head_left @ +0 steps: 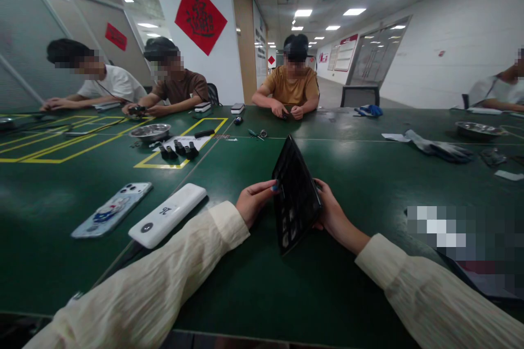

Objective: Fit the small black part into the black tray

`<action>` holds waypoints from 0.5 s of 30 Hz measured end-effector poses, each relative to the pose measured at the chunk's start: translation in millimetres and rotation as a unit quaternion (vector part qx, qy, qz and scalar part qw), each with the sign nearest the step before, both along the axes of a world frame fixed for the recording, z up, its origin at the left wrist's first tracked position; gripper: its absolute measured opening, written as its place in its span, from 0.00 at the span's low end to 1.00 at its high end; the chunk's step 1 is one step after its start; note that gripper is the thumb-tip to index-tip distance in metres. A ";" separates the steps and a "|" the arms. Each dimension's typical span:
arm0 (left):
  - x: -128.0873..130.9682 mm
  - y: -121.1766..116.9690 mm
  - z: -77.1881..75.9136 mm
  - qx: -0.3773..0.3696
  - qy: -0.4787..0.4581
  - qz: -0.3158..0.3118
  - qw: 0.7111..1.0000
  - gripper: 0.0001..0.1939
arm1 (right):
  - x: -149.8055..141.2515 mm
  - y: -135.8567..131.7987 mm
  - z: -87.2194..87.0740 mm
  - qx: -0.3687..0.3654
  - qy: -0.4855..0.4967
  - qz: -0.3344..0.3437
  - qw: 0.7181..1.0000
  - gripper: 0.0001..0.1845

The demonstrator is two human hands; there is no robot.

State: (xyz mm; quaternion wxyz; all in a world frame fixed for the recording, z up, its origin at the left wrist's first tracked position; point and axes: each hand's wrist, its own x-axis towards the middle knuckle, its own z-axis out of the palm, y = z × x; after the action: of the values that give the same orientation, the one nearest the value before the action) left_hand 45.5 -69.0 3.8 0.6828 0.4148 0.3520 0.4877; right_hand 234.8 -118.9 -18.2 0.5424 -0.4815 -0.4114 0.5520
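panel (297,199), black and glossy, sits between my two hands, straight in front of me, tilted up over the green table (245,294); i can't tell whether its lowest corner touches. my left hand (252,204) has it by the left edge, fingers pinched narrow, with a bit of blue at the tips. my right hand (332,214) grips the right edge, though some of those fingers are hidden behind it. so it lies to the right of my left fingers and to the left of my right ones, and neither hand is nearer, since both are on it. its long axis seems to slope from the raised far end down toward me, but the slant makes that hard to judge. off to the left, apart from it, a power bank (174,215) lies beside a phone (118,207), the power bank closer to my left sleeve (192,251).
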 end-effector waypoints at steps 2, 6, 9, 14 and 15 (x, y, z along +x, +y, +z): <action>1.1 -1.6 -1.5 0.004 0.014 0.002 1.000 0.20 | 0.2 0.6 0.3 -0.002 0.002 -0.004 1.000 0.30; 2.1 -0.5 -5.8 0.025 0.074 0.010 0.997 0.19 | 1.2 2.5 -2.7 0.003 0.010 0.001 1.000 0.29; 2.7 2.4 -8.3 0.030 0.104 0.004 0.994 0.18 | 1.6 3.6 -6.1 0.012 -0.001 0.002 1.000 0.29; 3.2 5.9 -9.2 0.043 0.108 0.013 0.993 0.22 | 0.6 1.1 -5.5 0.027 -0.028 0.012 0.999 0.28; 3.0 6.0 -9.2 0.047 0.112 0.016 0.992 0.23 | 0.5 0.2 -4.7 0.032 -0.031 0.015 0.999 0.27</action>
State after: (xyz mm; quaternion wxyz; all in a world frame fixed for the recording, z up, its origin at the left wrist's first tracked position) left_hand 48.5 -62.9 -5.4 0.6110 0.4929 0.4092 0.4650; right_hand 235.2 -118.7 -22.9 0.5359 -0.4748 -0.4526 0.5315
